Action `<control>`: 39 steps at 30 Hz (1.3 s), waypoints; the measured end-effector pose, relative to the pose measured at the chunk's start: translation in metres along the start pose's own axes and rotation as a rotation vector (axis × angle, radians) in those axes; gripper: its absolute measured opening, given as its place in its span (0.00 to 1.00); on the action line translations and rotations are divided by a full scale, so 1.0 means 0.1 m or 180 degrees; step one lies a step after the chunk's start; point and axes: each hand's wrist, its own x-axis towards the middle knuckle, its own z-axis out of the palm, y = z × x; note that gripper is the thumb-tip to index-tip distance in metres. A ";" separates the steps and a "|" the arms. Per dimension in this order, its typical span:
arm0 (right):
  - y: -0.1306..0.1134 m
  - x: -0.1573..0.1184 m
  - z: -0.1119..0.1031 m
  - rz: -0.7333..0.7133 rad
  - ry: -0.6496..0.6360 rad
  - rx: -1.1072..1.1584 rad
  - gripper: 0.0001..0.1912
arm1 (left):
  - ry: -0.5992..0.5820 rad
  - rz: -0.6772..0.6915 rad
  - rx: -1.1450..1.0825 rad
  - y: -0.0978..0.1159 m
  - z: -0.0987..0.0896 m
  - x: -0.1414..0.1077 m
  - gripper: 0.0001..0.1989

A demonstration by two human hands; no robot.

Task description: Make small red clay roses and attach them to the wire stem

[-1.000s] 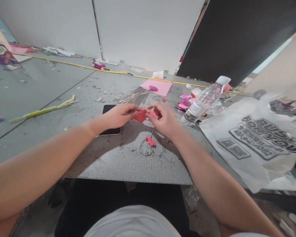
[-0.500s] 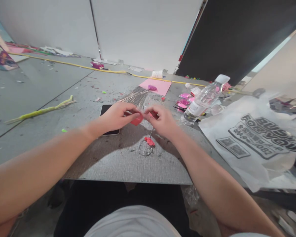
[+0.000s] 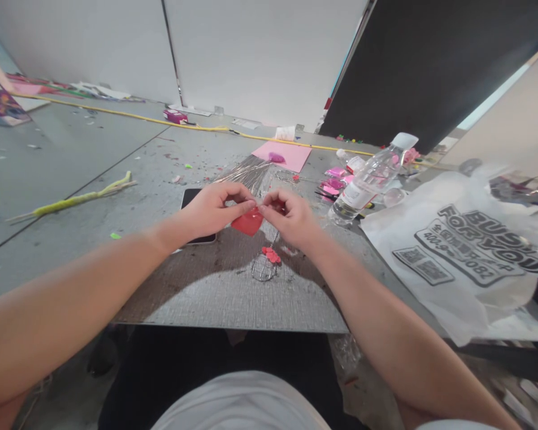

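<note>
Above the table, my left hand point(image 3: 226, 209) and my right hand point(image 3: 287, 216) meet fingertip to fingertip. Between them hangs a small, shiny red packet point(image 3: 247, 223), pinched along its upper edge by both. What exactly the fingertips press on is partly hidden. Just below lies a round wire frame point(image 3: 264, 270) with a cluster of red pieces point(image 3: 271, 255) on its upper side and a thin stem running up under my right hand. A dark phone point(image 3: 190, 199) lies flat, partly covered by my left hand and wrist.
Behind my hands, a bundle of thin wires point(image 3: 246, 170) reaches a pink sheet point(image 3: 291, 156) with a purple lump point(image 3: 276, 157). To the right stand a water bottle point(image 3: 363, 185) and a white plastic bag point(image 3: 466, 251). A yellow-green fuzzy stick point(image 3: 80, 199) lies left.
More of the red packet now shows below my fingers, hanging lower and slightly left. My hands have stayed nearly in place, fingertips still together.
</note>
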 end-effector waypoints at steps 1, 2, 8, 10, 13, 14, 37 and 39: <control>0.00 0.00 0.00 0.0054 -0.0005 0.0085 0.09 | -0.0006 -0.0001 -0.0042 0.00 0.00 0.00 0.13; -0.01 0.00 0.01 0.0125 -0.0012 0.0178 0.09 | -0.0007 -0.0007 -0.0101 0.01 0.00 0.00 0.13; -0.04 0.01 0.03 0.0363 -0.0086 0.0589 0.10 | 0.0013 -0.0065 -0.0269 0.06 0.01 -0.01 0.12; -0.05 0.01 0.03 0.0356 -0.0001 0.0607 0.10 | 0.0057 -0.0140 -0.0300 0.08 0.00 -0.02 0.12; -0.06 0.00 0.01 0.0340 0.0166 0.0569 0.11 | 0.0248 -0.0262 -0.0333 0.09 -0.02 -0.02 0.12; -0.06 0.00 0.01 0.0319 0.0196 0.0545 0.11 | 0.0300 -0.0281 -0.0343 0.10 -0.02 -0.02 0.12; -0.17 -0.06 0.04 -0.0252 0.0344 0.0039 0.18 | 0.0259 0.0810 -0.0237 0.19 -0.04 -0.07 0.04; -0.17 -0.05 0.03 -0.0427 0.0396 -0.0202 0.19 | 0.0290 0.0786 -0.0328 0.17 -0.04 -0.06 0.05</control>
